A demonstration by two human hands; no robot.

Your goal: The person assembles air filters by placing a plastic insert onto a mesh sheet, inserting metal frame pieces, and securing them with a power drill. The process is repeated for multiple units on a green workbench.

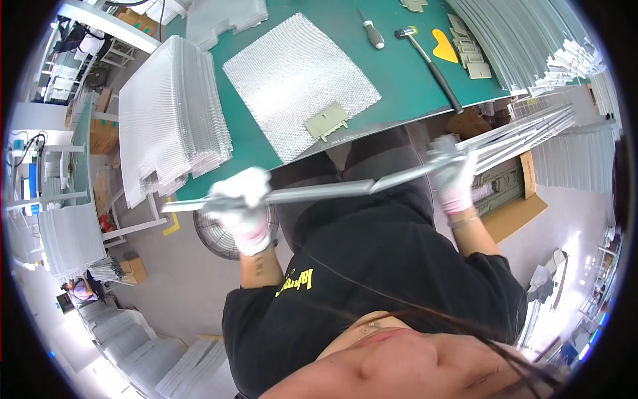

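A long light-grey frame strip (319,193) stretches across in front of my body, near my lap, with an angled bend or joint near its middle. My left hand (242,206), in a white glove, is closed around its left part. My right hand (455,169), gloved too and smeared by motion, is at the strip's right part; its fingers are blurred. Beyond the strip, a silvery mesh sheet (292,73) lies flat on the green table (392,80). A grey-beige plate with tabs (325,122) rests on the sheet's near corner.
Stacked mesh sheets (173,113) stand at the table's left. To the right lie a screwdriver (373,34), a hammer (435,70), a yellow heart-shaped piece (444,46) and several beige plates (470,50). Long strips (525,136) jut out at right above a cardboard box (518,219). A fan (219,233) stands below.
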